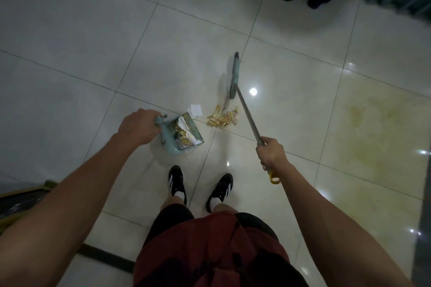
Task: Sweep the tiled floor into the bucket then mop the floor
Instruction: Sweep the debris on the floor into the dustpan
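Head view: left hand (136, 127) grips dustpan (184, 134), right hand (271, 152) grips broom (234, 77); a hard stroke risks scattering scraps (222, 117) past the pan.

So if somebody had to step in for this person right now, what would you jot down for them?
Left hand: closed on the dustpan handle, pan near the feet.
Right hand: closed on the broom handle, its head on the tiles beyond the scraps.
Done: some scraps and paper already lie in the dustpan.
Left: a pile of yellowish scraps and a white paper piece just outside the pan; a yellow stain on the tiles to the right; mopping not started.
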`<state>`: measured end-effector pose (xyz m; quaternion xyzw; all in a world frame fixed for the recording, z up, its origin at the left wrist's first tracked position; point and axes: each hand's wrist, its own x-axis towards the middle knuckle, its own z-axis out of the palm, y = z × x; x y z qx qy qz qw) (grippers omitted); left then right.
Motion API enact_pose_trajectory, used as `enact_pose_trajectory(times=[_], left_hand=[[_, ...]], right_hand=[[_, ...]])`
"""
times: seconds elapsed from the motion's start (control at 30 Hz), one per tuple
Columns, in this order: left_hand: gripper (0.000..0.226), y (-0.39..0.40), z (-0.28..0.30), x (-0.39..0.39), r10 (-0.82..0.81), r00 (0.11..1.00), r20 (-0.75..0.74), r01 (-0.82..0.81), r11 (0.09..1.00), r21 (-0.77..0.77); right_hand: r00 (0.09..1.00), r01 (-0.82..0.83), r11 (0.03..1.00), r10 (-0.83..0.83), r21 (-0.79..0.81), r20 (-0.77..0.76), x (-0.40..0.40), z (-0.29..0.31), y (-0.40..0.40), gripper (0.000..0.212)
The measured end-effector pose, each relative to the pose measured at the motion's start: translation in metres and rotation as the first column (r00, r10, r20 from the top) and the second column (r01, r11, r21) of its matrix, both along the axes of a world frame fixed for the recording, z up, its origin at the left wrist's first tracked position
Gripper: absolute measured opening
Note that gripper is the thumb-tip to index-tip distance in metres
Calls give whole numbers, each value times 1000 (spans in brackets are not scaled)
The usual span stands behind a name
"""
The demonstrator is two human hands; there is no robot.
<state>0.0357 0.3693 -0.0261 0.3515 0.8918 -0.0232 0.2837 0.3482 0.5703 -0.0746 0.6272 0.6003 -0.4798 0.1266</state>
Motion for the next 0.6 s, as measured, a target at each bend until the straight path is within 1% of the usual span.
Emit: enact_pose_trajectory(times=[0.03,0.1,0.17,0.27,0.4,0.6], left_hand=[[15,1,-1,-2,-4,1000,5,4,1000,3],[9,2,-1,-8,-10,1000,28,10,1000,8],[9,2,0,-17,-13,999,33,13,1000,6],[11,-3,-3,-31,-13,1000,20,12,1000,3],[10,-10,-6,-47,-31,999,19,31,1000,-3],[9,-16,-6,-71,-6,1000,24,6,1000,-19]], right_hand=[[997,-69,996,66,51,51,0,0,2,47],[973,-182,978,164,104,160,0,-2,6,49],[946,-245,963,211,116,247,-1,-7,9,46],[910,-292,951,243,104,335,-7,-16,7,39],[896,-287,957,249,52,369,-21,-25,-3,28],[866,-302,953,288,-32,409,-34,-39,-25,35]])
